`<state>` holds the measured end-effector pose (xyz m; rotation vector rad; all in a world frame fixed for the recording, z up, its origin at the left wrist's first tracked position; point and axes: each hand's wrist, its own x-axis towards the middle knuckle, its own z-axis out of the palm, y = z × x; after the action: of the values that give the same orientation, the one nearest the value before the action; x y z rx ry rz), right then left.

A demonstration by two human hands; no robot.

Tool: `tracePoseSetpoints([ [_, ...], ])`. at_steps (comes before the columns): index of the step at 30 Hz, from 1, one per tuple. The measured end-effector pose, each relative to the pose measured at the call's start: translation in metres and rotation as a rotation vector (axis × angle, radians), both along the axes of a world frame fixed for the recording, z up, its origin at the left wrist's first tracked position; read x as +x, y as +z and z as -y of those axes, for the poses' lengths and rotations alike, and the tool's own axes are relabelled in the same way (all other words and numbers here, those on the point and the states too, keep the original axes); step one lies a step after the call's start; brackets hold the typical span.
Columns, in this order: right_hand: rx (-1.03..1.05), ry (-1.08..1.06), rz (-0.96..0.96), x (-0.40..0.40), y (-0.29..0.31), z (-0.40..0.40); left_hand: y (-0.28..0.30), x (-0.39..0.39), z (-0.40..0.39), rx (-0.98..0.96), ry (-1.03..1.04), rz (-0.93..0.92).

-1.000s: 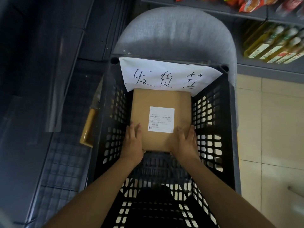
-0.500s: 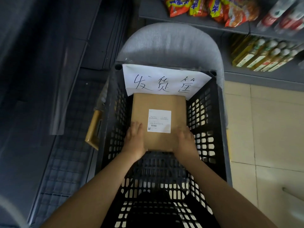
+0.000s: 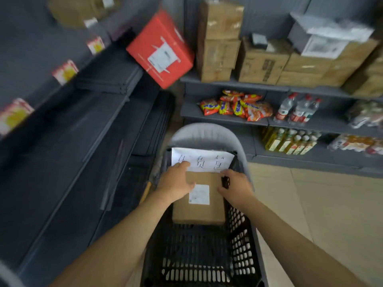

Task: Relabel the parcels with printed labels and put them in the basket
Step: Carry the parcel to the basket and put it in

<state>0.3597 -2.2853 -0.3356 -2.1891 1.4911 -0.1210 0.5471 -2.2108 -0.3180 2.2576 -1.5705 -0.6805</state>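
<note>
A brown cardboard parcel (image 3: 199,213) with a white printed label (image 3: 199,194) lies flat in the black perforated basket (image 3: 238,235), against its far end. A white handwritten paper sign (image 3: 209,160) hangs on the basket's far wall. My left hand (image 3: 176,184) is over the parcel's far left corner, fingers loosely spread, fingertips at the sign, thumb on the box top. My right hand (image 3: 236,187) is at the parcel's far right edge beside the basket wall, fingers relaxed. The frame is motion-blurred, so I cannot tell how firmly the hands touch the parcel.
The basket sits on a grey chair (image 3: 207,133). A dark shelf unit (image 3: 72,141) runs along the left. A red box (image 3: 161,50) and cardboard boxes (image 3: 259,61) sit on shelves ahead, with snack packs (image 3: 236,106) and bottles (image 3: 294,109) below. Tiled floor (image 3: 321,214) lies to the right.
Both hands have shifted from the parcel's near corners to its far end and no longer grip it. The parcel lies lower in the basket. My view has tilted up to the shelves.
</note>
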Motion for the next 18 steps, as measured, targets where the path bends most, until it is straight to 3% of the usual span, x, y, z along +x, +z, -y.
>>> tracePoseSetpoints([
  [6,-0.332,0.118,0.056,-0.020,0.158,-0.041,0.162,-0.014,-0.065,-0.158,-0.037,0.429],
  [10,-0.498,0.234,0.126,-0.033,0.228,-0.097,0.230,-0.043,-0.140,-0.162,-0.013,0.673],
  [18,-0.551,0.514,0.034,-0.042,0.276,-0.245,0.271,-0.073,-0.308,0.007,0.103,0.690],
])
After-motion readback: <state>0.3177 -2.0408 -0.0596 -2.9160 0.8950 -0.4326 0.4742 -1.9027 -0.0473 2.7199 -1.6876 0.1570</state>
